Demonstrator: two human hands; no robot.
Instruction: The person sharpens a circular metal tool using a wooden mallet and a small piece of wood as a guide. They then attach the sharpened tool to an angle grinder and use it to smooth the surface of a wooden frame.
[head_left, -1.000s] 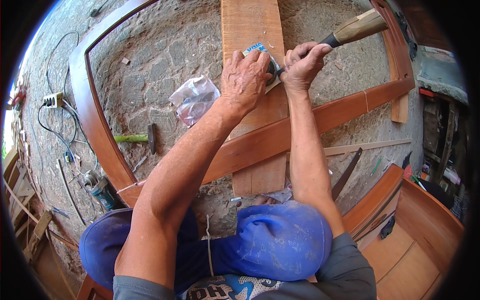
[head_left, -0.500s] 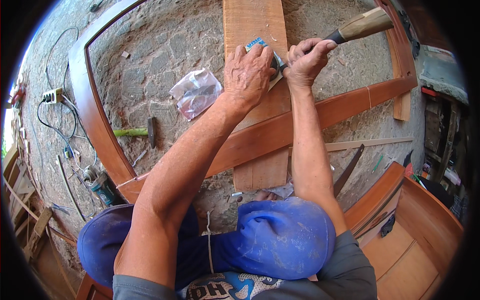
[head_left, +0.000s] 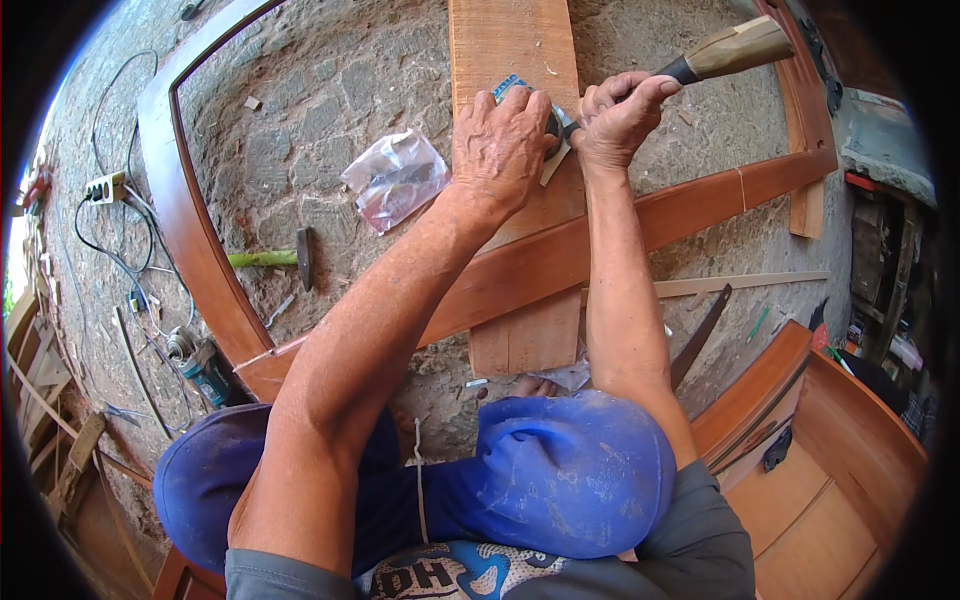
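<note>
My left hand (head_left: 500, 150) is closed over a dark round object (head_left: 553, 130) and a blue-and-white card (head_left: 510, 85), pressing them onto an upright-running wooden board (head_left: 515, 45). Its fingers hide most of both. My right hand (head_left: 620, 125) is wrapped round the dark neck of what looks like a chisel; the thick wooden handle (head_left: 740, 48) points up and right. The tool's narrow end reaches the dark round object beside my left fingers, its tip hidden. Beneath my forearms, a curved reddish-brown wooden frame (head_left: 520, 275) lies across the board.
A clear plastic bag (head_left: 397, 180) lies left of the board. Nearby is a hammer (head_left: 305, 260) with a green handle. A power strip (head_left: 105, 188) with cables and an angle grinder (head_left: 200, 368) are farther left. A saw blade (head_left: 702, 338) and wooden furniture (head_left: 800, 480) lie at right.
Both hands, the tool and the board appear slightly shifted to the right. My grips look the same.
</note>
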